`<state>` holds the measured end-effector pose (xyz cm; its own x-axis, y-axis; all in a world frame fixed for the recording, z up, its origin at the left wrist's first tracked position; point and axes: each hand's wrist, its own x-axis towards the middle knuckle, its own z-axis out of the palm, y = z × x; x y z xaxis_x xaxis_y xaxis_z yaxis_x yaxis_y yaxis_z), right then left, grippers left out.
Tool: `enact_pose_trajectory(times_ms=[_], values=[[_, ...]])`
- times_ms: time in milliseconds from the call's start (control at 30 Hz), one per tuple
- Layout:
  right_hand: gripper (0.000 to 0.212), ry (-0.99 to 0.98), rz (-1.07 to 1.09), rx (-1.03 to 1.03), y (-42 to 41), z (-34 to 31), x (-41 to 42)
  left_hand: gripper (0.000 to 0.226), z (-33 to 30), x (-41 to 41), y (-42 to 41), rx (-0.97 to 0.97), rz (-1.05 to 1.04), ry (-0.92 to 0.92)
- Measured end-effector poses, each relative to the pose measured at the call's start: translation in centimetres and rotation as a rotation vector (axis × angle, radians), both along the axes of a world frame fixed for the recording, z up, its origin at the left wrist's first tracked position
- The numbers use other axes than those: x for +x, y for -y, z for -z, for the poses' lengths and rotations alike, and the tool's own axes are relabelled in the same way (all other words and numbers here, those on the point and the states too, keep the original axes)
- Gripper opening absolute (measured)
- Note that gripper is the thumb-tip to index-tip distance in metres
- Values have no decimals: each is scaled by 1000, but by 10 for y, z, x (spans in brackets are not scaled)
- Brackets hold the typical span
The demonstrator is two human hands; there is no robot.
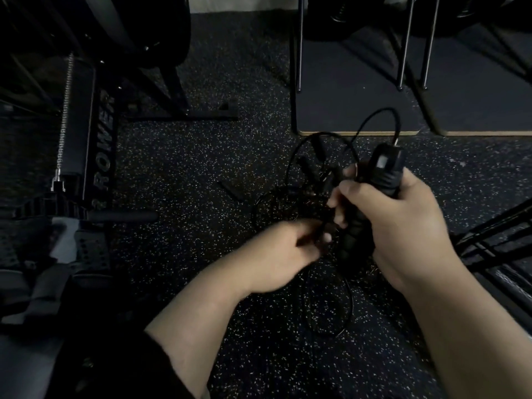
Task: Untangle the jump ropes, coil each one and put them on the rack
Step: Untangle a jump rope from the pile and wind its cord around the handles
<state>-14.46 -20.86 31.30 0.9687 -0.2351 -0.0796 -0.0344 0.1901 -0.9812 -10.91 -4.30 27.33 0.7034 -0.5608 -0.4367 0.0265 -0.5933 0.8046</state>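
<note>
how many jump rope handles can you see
4, maybe more hidden in the dark tangle. One handle with a small display sits in the right hand. Two handles rise from the tangle, and a loose handle lies on the floor.

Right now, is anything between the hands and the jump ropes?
No. The right hand already grips black handles, and the left hand pinches a cord beside it. The remaining ropes lie tangled on the floor just beyond the hands. No rope rack is clearly identifiable.
</note>
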Motion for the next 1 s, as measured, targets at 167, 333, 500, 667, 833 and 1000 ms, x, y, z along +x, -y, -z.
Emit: enact_pose_trajectory(times_ms=[167, 333, 500, 667, 833, 1000], values=[[19, 62, 59, 12, 6, -3, 1, 18, 19, -6, 3, 66, -52, -66], [14, 35, 84, 18, 11, -2, 4, 22, 19, 2, -2, -21, -235, -32], [17, -134, 33, -164, 10, 7, 4, 21, 9, 7, 0, -230, -396, -16], [16, -238, -97, -340, 5, 15, 3, 22, -4, 13, -2, -480, -540, -28], [14, -210, -130, -514, 7, 13, 4, 23, -22, 13, 0, -654, -583, 50], [13, -195, 42, -553, 8, 17, 6, 22, -39, 17, -6, -749, -578, 101]])
